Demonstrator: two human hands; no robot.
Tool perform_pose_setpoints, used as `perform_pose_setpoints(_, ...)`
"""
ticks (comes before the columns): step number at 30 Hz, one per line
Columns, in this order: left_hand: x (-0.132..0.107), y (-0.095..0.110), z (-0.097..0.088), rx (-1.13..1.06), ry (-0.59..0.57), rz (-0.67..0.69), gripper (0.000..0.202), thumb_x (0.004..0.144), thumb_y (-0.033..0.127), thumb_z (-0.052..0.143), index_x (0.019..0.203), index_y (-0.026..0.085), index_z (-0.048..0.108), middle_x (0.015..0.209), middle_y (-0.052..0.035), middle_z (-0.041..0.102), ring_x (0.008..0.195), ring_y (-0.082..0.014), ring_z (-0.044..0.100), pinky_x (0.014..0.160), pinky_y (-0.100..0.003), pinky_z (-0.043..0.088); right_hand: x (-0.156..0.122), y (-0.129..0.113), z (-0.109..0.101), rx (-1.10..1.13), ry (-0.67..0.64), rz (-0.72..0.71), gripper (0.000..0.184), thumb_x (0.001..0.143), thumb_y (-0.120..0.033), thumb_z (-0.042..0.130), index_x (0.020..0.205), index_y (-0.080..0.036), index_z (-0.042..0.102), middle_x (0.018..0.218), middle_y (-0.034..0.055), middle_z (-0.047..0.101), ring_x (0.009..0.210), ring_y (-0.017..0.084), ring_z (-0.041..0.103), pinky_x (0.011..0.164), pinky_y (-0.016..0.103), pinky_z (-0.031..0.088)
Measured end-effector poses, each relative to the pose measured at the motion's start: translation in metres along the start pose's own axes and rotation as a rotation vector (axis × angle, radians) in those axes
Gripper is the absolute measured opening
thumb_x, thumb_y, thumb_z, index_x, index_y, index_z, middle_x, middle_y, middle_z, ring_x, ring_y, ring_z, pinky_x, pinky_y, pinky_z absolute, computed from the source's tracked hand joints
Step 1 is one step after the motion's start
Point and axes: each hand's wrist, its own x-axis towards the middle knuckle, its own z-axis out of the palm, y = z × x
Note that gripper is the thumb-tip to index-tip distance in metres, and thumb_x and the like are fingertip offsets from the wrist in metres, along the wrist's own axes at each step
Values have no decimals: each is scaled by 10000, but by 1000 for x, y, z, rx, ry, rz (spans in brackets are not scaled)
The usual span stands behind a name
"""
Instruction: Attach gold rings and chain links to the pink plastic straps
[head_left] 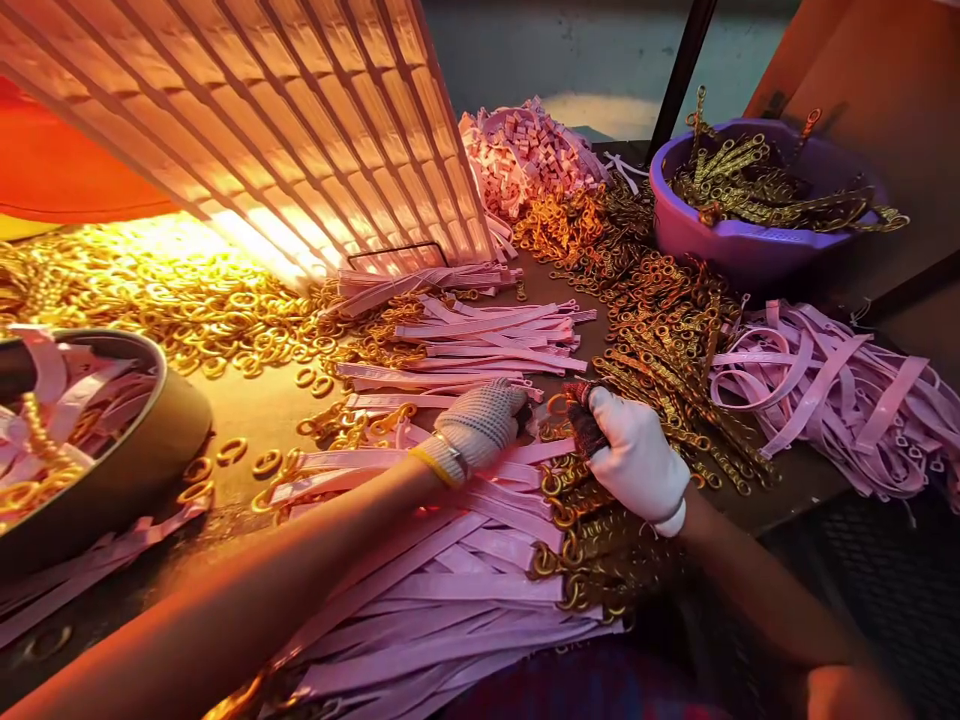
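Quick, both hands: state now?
Left hand: curled closed; whether it holds anything is hidden.
Right hand: curled closed beside a gold ring; can't tell if holding it.

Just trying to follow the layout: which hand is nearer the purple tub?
Right. The right hand is in front of the purple tub, off to its left; the left hand is farther left, over the pink straps.

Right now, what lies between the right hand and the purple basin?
In the head view, gold chain pieces lie piled between the right hand and the purple basin.
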Motion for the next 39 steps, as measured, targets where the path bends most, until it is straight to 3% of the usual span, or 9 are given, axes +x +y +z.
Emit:
perform_pose_setpoints(3, -25, -4, -16, -315, 20, -116, 254, 872, 359, 520, 809, 165, 671, 680, -62, 672, 560, -158, 560, 529, -254, 403, 4, -9, 0, 32, 39, -59, 253, 813, -78, 457, 982, -177, 618, 832, 70, 652, 794, 215, 607, 746, 302, 472)
perform_pose_setpoints(7, -68, -2, -36, -910, 22, -367, 339, 802, 506, 645, 763, 176, 580, 529, -1, 575, 399, -99, 412, 385, -203, 264, 11, -30, -2, 56, -23, -132, 213, 823, -102, 454, 953, -166, 610, 880, 84, 635, 807, 208, 574, 756, 313, 456)
perform_pose_setpoints(14, -109, 15, -38, -1261, 107, -456, 405, 702, 527, 731, 723, 173, 536, 594, 17, 545, 452, -90, 468, 418, -195, 371, 20, -67, 0, -119, -270, -132, 136, 840, -160, 537, 962, -173, 598, 876, 63, 677, 760, 196, 607, 629, 300, 377)
perform_pose_setpoints(17, -117, 13, -34, -1229, 63, -401, 423, 735, 540, 717, 726, 185, 488, 581, 39, 501, 441, -81, 436, 405, -190, 344, 17, -75, 0, -245, -287, -138, 157, 797, -148, 563, 945, -184, 598, 848, 52, 680, 738, 202, 620, 575, 311, 335)
perform_pose_setpoints(21, -121, 6, -32, -972, 7, -241, 346, 858, 485, 599, 716, 187, 498, 540, 42, 489, 436, -87, 403, 406, -204, 290, 11, -78, 5, -428, -193, -278, 100, 838, -138, 516, 893, -171, 593, 783, 84, 658, 666, 221, 600, 507, 331, 270)
perform_pose_setpoints(25, -116, 4, -24, -579, 147, -34, 272, 873, 375, 522, 706, 173, 594, 613, -19, 617, 541, -131, 507, 529, -249, 394, 14, -75, 15, -534, -163, -371, 207, 915, -78, 397, 862, -149, 583, 747, 118, 648, 642, 207, 578, 498, 322, 261)
perform_pose_setpoints(27, -112, 2, -17, -438, 231, 36, 221, 852, 319, 514, 743, 170, 636, 716, -46, 680, 626, -152, 552, 614, -271, 427, 18, -73, 17, -526, -200, -355, 151, 896, -108, 437, 898, -139, 585, 783, 129, 656, 658, 213, 588, 509, 320, 284)
perform_pose_setpoints(33, -111, -1, -13, -514, 172, -60, 318, 884, 396, 500, 705, 167, 629, 623, -21, 624, 556, -136, 487, 524, -254, 350, 21, -72, 4, -436, -308, -247, 234, 782, -116, 514, 1007, -160, 560, 865, 92, 674, 705, 231, 641, 513, 319, 334)
perform_pose_setpoints(39, -115, 11, -10, -684, 146, -141, 358, 933, 438, 487, 756, 165, 636, 615, 5, 597, 545, -119, 509, 513, -230, 375, 23, -70, 4, -436, -387, -253, 231, 827, -76, 482, 1037, -158, 533, 843, 91, 690, 718, 232, 671, 507, 311, 354)
